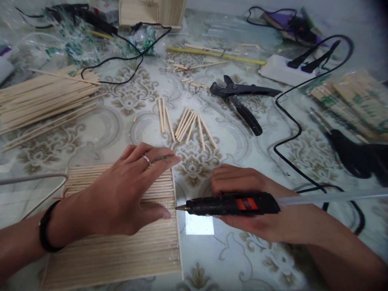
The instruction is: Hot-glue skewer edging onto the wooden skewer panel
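Observation:
Flat on the table lies a panel (121, 258) made of thin wooden sticks laid side by side, with a stick along its right edge. My left hand (127, 190) rests on top of it, fingers stretched toward the right edge and thumb apart. In my right hand (242, 182) is a black hot glue gun (230, 204) with a red-orange patch, a clear glue stick (333, 197) coming out of its back. The gun's metal nozzle meets the panel's right edge near my left thumb. My right fingers wrap round the gun, its handle hidden.
Several short cut sticks (186, 125) lie beyond the panel. Black cutters (239, 91) lie behind them, by a white power strip (287, 68) with black cords. Long sticks (45, 97) are piled at left. Scissors (348, 153) and bagged sticks (357, 101) are at right.

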Tool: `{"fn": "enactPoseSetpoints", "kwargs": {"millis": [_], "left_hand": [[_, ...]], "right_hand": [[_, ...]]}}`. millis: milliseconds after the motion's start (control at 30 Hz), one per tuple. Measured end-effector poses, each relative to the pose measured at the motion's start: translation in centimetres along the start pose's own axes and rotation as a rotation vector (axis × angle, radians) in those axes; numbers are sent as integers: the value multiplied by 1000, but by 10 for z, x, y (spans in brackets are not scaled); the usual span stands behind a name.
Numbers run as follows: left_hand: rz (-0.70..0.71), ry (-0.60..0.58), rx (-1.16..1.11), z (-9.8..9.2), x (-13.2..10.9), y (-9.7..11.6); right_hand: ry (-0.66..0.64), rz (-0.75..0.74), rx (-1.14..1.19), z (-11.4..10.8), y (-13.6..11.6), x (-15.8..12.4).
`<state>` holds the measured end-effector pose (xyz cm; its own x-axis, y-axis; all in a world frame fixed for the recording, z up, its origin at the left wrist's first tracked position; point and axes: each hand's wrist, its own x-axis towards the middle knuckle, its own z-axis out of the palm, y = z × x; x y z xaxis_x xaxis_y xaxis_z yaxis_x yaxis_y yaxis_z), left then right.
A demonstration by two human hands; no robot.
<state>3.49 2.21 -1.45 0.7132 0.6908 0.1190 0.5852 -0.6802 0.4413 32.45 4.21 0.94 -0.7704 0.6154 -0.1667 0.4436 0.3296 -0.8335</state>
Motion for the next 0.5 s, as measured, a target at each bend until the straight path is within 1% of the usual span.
{"fn": "enactPoseSetpoints", "kwargs": {"millis": [167,367,500], "left_hand": [[3,5,2,1,-1,0],[25,42,4,4,0,-3],[30,45,4,4,-1,-3]], "right_hand": [[9,5,-37,4,-1,-1],[-4,-31,-35,6,2,-2],[-7,-15,-36,6,3,-3]]}}
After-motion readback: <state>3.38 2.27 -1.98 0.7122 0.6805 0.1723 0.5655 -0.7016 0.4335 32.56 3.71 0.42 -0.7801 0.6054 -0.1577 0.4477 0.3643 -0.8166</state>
